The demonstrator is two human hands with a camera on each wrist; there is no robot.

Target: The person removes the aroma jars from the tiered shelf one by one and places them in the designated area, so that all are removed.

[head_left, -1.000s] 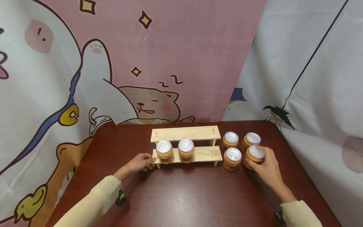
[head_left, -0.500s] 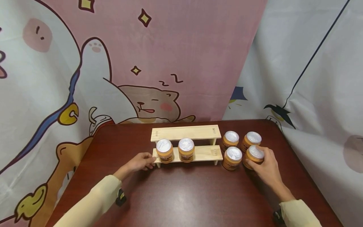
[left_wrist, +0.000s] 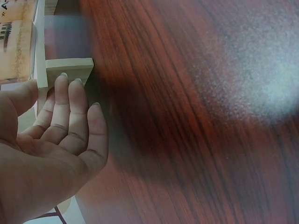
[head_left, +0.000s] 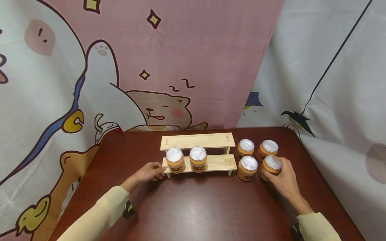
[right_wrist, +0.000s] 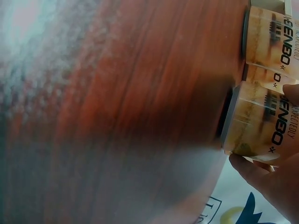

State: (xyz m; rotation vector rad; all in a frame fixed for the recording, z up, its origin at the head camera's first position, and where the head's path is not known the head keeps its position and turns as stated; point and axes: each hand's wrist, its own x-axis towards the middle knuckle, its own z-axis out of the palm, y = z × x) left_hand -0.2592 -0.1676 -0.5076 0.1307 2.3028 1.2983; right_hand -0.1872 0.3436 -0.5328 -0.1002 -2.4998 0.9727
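At the left end of a two-tier wooden shelf (head_left: 217, 163), my left hand (head_left: 149, 171) grips the lower step. In the left wrist view the thumb lies on the board's edge, and curled fingers (left_wrist: 60, 107) reach under it by a small leg (left_wrist: 70, 67). Two orange jars with silvery lids, a left one (head_left: 175, 161) and a right one (head_left: 198, 160), stand on that lower step. Off to the right, my right hand (head_left: 284, 175) holds the near right jar (head_left: 270, 167) of a cluster, thumb and fingers around its sides. Its printed label shows in the right wrist view.
Three more such jars stand beside the held one: a near left jar (head_left: 246, 170), a back left jar (head_left: 243, 150) and a back right jar (head_left: 266, 150). Everything rests on a dark red-brown table (head_left: 196, 204). A cartoon-printed curtain (head_left: 211, 67) hangs behind it.
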